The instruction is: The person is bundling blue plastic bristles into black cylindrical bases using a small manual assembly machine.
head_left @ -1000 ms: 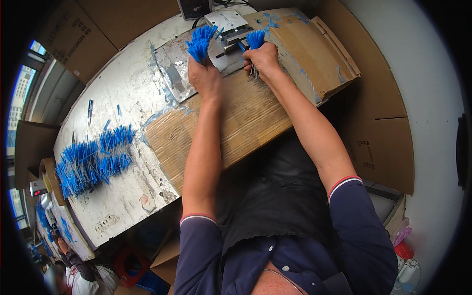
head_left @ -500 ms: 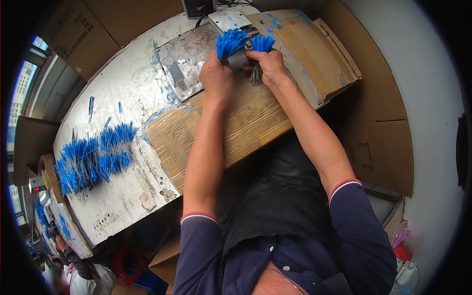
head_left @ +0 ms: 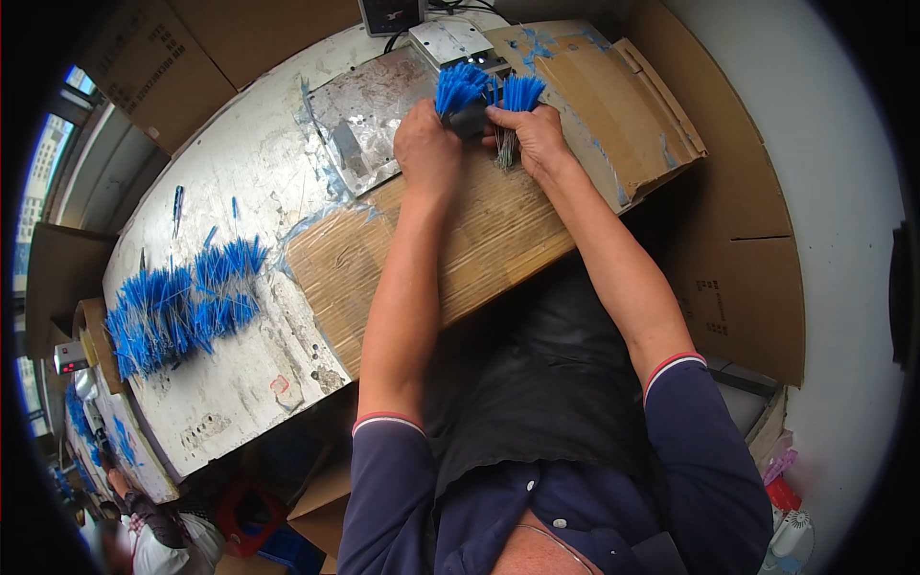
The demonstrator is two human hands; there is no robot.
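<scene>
Over the far part of the table, my left hand [head_left: 425, 144] is closed round a bundle of blue-tipped wires [head_left: 462, 88], the blue ends fanning out above the fist. Just to its right, my right hand [head_left: 532, 132] grips a second blue-tipped wire bundle [head_left: 523, 93], its thin silvery ends hanging below the fingers. A few blue ends stand apart between the two bundles, near my right thumb. Beyond the hands sits a small metal machine [head_left: 450, 43], partly hidden by the left bundle. My wrists are above a tape-covered cardboard sheet [head_left: 479, 216].
Heaps of blue-tipped wires [head_left: 153, 321] lie at the left of the white worn table [head_left: 249, 383]. A dark pen-like tool [head_left: 177, 209] lies behind them. A metal plate [head_left: 359, 120] and a cardboard box [head_left: 613, 115] flank the machine. Another person [head_left: 177, 537] works at the lower left.
Both hands and their bundles have shifted slightly right. A few blue ends now stand apart at the left of the right-hand bundle, which has spread wider.
</scene>
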